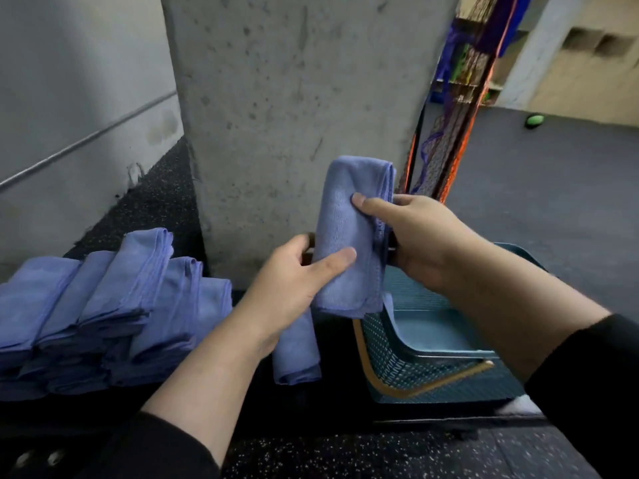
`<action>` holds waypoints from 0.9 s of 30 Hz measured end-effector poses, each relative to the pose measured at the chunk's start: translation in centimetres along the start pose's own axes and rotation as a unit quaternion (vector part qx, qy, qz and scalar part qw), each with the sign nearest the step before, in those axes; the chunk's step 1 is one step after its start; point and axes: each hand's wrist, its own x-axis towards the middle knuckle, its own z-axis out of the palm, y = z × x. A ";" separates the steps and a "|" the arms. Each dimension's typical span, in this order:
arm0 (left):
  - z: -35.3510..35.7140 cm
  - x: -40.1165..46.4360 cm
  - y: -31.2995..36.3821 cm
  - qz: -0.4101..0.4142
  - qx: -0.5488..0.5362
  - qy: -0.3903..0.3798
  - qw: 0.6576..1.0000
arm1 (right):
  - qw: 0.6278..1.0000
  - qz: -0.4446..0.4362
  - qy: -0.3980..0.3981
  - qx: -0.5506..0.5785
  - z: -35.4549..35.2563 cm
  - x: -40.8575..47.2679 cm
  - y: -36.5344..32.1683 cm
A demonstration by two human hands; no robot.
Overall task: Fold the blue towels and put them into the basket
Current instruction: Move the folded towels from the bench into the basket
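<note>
Both hands pinch one folded blue towel, held upright above the basket left rim: left hand low, right hand mid-edge. Risk: layers slip, fold opens on release. Concrete pillar close behind; basket opening free at right; towel stack left.

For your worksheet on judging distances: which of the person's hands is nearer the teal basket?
Right. The right hand holds the folded towel just above the basket rim; the left hand grips it further left, beside the basket.
</note>
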 end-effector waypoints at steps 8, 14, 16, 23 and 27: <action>3.0 3.1 -3.8 -0.011 0.185 0.052 0.981 | 0.974 0.090 0.041 -0.204 -12.9 -0.1 1.5; 6.0 3.9 -4.5 -0.043 0.229 -0.015 0.972 | 0.929 0.197 0.023 -0.312 -15.9 3.0 8.1; 6.6 4.3 -4.7 -0.033 0.250 -0.022 0.967 | 0.917 0.232 0.007 -0.324 -15.9 4.1 10.2; 7.1 5.6 -5.6 -0.017 0.283 -0.009 0.959 | 0.898 0.339 -0.048 -0.276 -15.9 8.0 14.9; 6.7 5.7 -5.9 -0.017 0.271 -0.016 0.962 | 0.907 0.345 -0.059 -0.234 -15.7 8.7 16.3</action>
